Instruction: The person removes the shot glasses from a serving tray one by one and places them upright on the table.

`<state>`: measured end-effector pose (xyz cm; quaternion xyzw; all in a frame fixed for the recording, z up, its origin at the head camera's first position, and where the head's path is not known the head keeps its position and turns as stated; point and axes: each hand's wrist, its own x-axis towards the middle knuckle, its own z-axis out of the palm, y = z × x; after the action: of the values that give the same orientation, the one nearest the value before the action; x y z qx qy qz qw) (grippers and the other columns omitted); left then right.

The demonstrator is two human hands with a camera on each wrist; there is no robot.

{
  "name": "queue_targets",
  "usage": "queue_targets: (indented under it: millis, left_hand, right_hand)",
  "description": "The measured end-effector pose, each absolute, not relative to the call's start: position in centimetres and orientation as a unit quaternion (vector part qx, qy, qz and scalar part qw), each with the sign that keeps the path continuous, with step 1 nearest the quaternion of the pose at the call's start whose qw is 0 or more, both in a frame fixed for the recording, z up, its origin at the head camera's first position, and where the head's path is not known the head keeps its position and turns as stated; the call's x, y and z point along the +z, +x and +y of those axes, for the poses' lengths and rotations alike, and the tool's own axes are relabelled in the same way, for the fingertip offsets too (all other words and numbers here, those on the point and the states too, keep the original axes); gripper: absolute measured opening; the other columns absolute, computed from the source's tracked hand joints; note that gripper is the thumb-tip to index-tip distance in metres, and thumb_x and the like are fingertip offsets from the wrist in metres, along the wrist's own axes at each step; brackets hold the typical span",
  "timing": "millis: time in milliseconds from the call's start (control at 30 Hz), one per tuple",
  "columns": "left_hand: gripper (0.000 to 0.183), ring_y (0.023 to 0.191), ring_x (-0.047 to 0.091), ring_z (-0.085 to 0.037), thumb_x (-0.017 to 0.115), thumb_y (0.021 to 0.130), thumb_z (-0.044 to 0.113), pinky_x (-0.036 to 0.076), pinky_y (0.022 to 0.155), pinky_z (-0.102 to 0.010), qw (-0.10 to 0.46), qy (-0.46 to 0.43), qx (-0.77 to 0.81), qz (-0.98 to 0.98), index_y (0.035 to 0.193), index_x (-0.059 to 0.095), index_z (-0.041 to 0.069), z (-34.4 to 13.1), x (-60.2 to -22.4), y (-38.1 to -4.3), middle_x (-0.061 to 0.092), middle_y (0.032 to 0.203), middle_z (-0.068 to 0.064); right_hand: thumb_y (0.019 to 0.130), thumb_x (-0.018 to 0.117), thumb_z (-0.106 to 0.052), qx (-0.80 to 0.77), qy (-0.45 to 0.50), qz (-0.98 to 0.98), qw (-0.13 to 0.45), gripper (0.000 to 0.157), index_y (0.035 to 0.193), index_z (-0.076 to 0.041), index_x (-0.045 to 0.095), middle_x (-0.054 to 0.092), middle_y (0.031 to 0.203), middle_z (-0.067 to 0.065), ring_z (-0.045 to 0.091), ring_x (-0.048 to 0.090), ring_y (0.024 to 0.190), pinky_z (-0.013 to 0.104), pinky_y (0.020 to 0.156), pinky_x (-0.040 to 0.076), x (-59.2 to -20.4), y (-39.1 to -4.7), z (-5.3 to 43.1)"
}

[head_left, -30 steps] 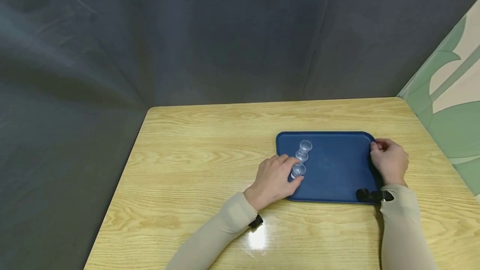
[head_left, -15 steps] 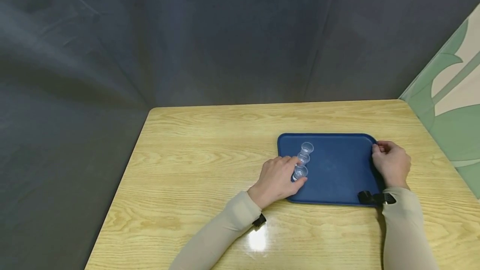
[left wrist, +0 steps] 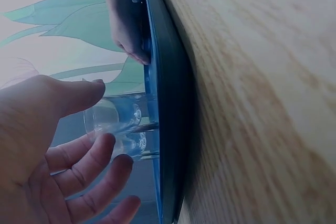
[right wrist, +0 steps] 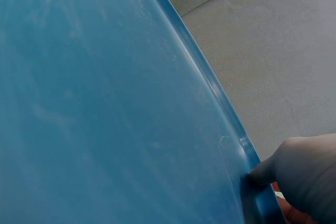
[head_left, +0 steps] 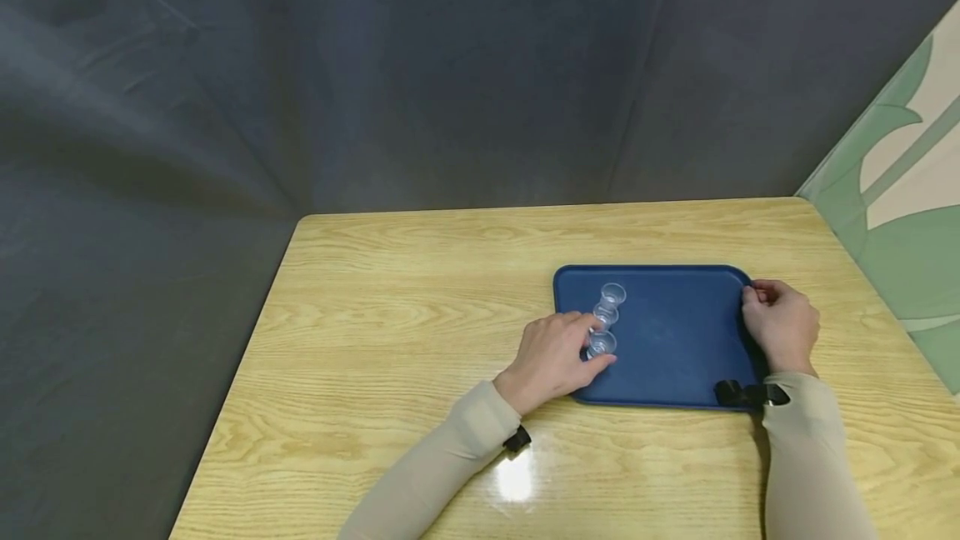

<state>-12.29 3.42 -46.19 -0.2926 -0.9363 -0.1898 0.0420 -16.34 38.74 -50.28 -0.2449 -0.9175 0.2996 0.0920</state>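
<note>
Three small clear shot glasses stand in a near-touching row on the left part of a blue tray [head_left: 675, 336]. My left hand [head_left: 551, 361] has its thumb and index finger on either side of the nearest shot glass [head_left: 603, 346], at its rim; in the left wrist view the other fingers curl loosely beside that glass. Just behind it are the middle shot glass [head_left: 606, 315] and the far shot glass [head_left: 613, 294]. At the tray's right side my right hand [head_left: 783, 327] pinches the rim near the far corner. The right wrist view shows its thumb [right wrist: 265, 171] over the rim.
The tray lies on a wood-grain table [head_left: 390, 315], right of its middle. A dark curtain [head_left: 480, 73] hangs behind the table and along its left side. To the right is a panel [head_left: 911, 223] with a green leaf pattern.
My left thumb has shifted slightly right, and the nearest shot glass has crept a little right on the tray. The right hand keeps its place on the rim.
</note>
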Motion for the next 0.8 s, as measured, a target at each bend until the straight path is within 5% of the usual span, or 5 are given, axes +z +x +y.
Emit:
queue_targets:
  millis: [367, 667, 800]
  left_hand:
    - [0.042, 0.066, 0.051, 0.004, 0.078, 0.093, 0.057, 0.037, 0.059, -0.012, 0.052, -0.288, -0.249, -0.923, 0.119, 0.077, 0.024, 2.1, -45.4, -12.6, 0.064, 0.086, 0.015]
    - [0.042, 0.071, 0.055, 0.000, 0.080, 0.093, 0.052, 0.043, 0.064, -0.015, 0.062, -0.262, -0.307, -0.913, 0.120, 0.077, 0.021, -1.3, -43.7, -13.3, 0.073, 0.091, 0.005]
    - [0.043, 0.076, 0.065, -0.011, 0.082, 0.092, 0.049, 0.046, 0.068, -0.022, 0.067, -0.235, -0.333, -0.911, 0.122, 0.077, 0.018, -3.3, -43.4, -13.7, 0.074, 0.093, 0.000]
  right_hand:
    - [0.106, 0.052, -0.027, 0.303, -0.241, -0.917, 0.092, 0.044, 0.129, 0.007, 0.067, 0.068, 0.109, 0.027, 0.040, 0.058, 0.098, 0.040, 0.075, 0.034, -50.4, -16.3, 38.9]
    - [0.106, 0.052, -0.027, 0.300, -0.240, -0.919, 0.092, 0.044, 0.130, 0.007, 0.067, 0.068, 0.111, 0.027, 0.042, 0.059, 0.100, 0.041, 0.076, 0.035, -50.5, -16.2, 38.9]
    - [0.106, 0.053, -0.026, 0.301, -0.235, -0.918, 0.102, 0.043, 0.128, 0.007, 0.069, 0.069, 0.110, 0.027, 0.041, 0.059, 0.099, 0.042, 0.077, 0.035, -50.5, -16.3, 38.8]
